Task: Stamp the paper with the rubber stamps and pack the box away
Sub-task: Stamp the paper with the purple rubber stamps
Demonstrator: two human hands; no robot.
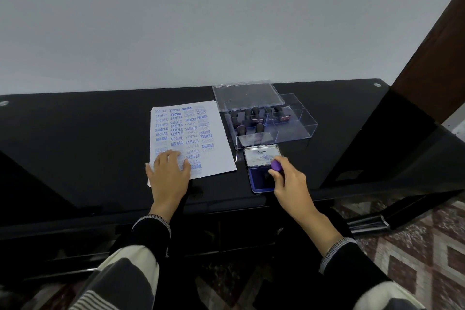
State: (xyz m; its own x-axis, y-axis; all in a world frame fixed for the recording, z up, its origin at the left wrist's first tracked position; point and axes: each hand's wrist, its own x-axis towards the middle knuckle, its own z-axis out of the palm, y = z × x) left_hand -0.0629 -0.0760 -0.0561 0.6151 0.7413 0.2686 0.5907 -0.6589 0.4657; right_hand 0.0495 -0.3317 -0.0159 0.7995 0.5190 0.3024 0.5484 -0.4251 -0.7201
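The right hand (289,181) covers most of the purple-handled stamp (276,165), so its face and whether it touches the ink pad (261,180) cannot be told. The left hand (169,171) hides the lower left prints on the paper (221,158). Small print on the pad's lid (263,156) is unreadable. The stamps (247,121) in the clear box (299,128) are dark and blurred. The worktop (75,133) runs past both side edges.

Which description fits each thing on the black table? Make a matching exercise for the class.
Things:
1. white stamped paper sheet
2. purple-handled rubber stamp
3. clear plastic box
4. blue ink pad

Descriptions:
A. holds dark-handled stamps
B. pressed flat by the left hand
C. gripped by the right hand
D. lies open, lid raised

Pairs: 1-B, 2-C, 3-A, 4-D
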